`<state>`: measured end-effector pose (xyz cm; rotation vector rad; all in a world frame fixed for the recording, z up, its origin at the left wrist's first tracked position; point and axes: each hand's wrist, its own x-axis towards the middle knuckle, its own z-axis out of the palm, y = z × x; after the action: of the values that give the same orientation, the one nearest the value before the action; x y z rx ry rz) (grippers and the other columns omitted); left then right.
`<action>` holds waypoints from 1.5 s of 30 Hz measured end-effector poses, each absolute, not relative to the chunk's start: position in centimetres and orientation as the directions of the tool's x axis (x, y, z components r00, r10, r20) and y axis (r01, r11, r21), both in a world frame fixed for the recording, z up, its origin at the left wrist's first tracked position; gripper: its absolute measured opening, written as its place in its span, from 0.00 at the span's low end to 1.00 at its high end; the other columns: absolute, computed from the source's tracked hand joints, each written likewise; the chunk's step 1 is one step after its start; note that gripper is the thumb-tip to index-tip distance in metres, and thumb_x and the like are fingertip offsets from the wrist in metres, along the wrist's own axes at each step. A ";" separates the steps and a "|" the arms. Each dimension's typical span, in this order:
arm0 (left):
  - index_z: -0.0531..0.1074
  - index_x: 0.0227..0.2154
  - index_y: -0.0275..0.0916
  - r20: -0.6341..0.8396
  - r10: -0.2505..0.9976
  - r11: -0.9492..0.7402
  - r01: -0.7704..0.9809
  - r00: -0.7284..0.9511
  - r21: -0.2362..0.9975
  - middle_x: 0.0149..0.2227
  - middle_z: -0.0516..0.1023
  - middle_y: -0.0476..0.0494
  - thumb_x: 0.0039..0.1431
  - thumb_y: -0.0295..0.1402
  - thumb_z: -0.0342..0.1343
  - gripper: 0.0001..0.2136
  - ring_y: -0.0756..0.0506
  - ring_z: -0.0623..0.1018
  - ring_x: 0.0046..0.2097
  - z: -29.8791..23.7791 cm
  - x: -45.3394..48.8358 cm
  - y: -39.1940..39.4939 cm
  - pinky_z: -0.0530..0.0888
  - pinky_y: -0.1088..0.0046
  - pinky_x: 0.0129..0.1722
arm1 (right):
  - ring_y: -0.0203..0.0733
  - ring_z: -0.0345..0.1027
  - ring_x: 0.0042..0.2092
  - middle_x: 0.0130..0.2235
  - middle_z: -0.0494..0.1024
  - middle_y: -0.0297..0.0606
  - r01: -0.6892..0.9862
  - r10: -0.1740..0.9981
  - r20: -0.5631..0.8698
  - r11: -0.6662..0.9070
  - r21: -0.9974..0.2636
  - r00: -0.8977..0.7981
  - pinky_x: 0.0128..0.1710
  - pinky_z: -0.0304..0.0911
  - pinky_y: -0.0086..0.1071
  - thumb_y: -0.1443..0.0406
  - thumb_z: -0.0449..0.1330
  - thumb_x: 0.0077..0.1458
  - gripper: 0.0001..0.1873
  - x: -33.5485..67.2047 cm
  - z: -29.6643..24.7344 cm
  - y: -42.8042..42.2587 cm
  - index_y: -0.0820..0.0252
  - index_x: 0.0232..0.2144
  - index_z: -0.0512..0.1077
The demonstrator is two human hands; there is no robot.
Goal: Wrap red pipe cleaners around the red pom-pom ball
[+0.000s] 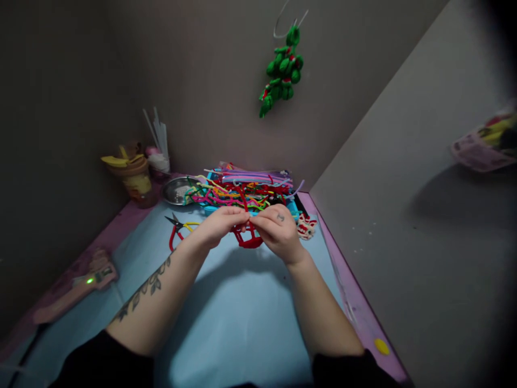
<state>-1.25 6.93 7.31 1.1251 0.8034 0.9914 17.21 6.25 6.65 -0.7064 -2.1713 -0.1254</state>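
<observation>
Black sleeves (pixel 109 364) bunch at my elbows along the bottom edge of the frame, and my bare forearms reach up over a light blue mat (pixel 242 328). A yellow disc (pixel 382 346) lies at the lower right, on the pink tabletop (pixel 361 312) beside the mat. At the lower left sits a pink tool shaped like a glue gun (pixel 76 293), its small light glowing green.

Near the centre of the frame, my left hand (pixel 224 222) and my right hand (pixel 277 229) meet, fingertips almost together, both pinching a red fuzzy-wire piece (pixel 251 243). Its looped, open frame hangs just under my fingers, and one red strand stands up above them; I can't tell exactly where each fingertip grips.

Left of my left wrist, cutters (pixel 173 237) with red and yellow handles lie with their dark blades parted. Right of my right hand is a cream-and-red ornament (pixel 306 228). Just beyond my hands, a bright blue tray (pixel 212 211) brims with tangled coloured stems (pixel 226 191), and a metal bowl (pixel 172 191) stands at its left.

Farther back at the left are a brownish cup (pixel 139 186) and some white sticks (pixel 161 137). A pink basket (pixel 468 151) shows at the right edge, and a green ornament (pixel 283 70) hangs against the grey wall (pixel 202 70) at upper centre.
</observation>
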 end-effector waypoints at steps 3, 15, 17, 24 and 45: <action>0.71 0.14 0.37 -0.030 0.924 0.127 -0.232 0.381 0.964 0.16 0.69 0.47 0.47 0.32 0.61 0.11 0.52 0.63 0.20 7.2 -1.2 7.0 0.59 0.78 0.19 | 0.42 0.66 0.37 0.34 0.79 0.38 0.500 0.403 0.754 0.858 -0.116 -0.518 0.40 0.60 0.40 0.70 0.56 0.58 0.11 17.1 6.8 6.2 0.51 0.40 0.75; 0.75 0.22 0.36 -0.014 0.911 0.019 -0.007 0.413 1.000 0.24 0.76 0.47 0.49 0.37 0.60 0.10 0.50 0.71 0.27 7.7 -2.5 7.4 0.66 0.75 0.31 | 0.42 0.66 0.36 0.31 0.77 0.38 0.460 0.452 0.751 0.860 -0.222 -0.481 0.38 0.63 0.38 0.70 0.55 0.59 0.08 17.3 6.5 7.0 0.55 0.36 0.74; 0.75 0.24 0.36 0.008 0.911 -0.023 0.031 0.413 0.999 0.24 0.77 0.47 0.49 0.38 0.60 0.10 0.50 0.71 0.28 7.6 -2.7 7.5 0.67 0.74 0.32 | 0.42 0.66 0.35 0.30 0.76 0.38 0.467 0.459 0.757 0.854 -0.231 -0.465 0.38 0.64 0.38 0.69 0.55 0.59 0.08 17.2 6.5 7.0 0.55 0.35 0.74; 0.75 0.24 0.35 0.046 0.910 -0.144 0.209 0.411 0.967 0.24 0.75 0.48 0.50 0.38 0.57 0.10 0.51 0.70 0.27 7.8 -2.7 7.4 0.65 0.75 0.28 | 0.42 0.66 0.36 0.31 0.77 0.37 0.501 0.467 0.745 0.841 -0.206 -0.476 0.39 0.63 0.39 0.70 0.55 0.58 0.07 17.1 6.2 7.1 0.55 0.35 0.73; 0.75 0.30 0.38 0.507 0.754 -0.656 0.464 0.418 0.595 0.34 0.78 0.43 0.59 0.32 0.52 0.08 0.45 0.74 0.38 7.9 -1.9 7.0 0.68 0.67 0.41 | 0.45 0.62 0.41 0.34 0.75 0.39 0.578 0.506 0.728 0.795 -0.186 -0.462 0.45 0.60 0.41 0.70 0.54 0.58 0.06 17.0 6.5 6.7 0.57 0.34 0.70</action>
<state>-1.88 6.95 7.89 2.3141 1.0447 1.1048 16.99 6.75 6.55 -0.7990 -2.1500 -0.1091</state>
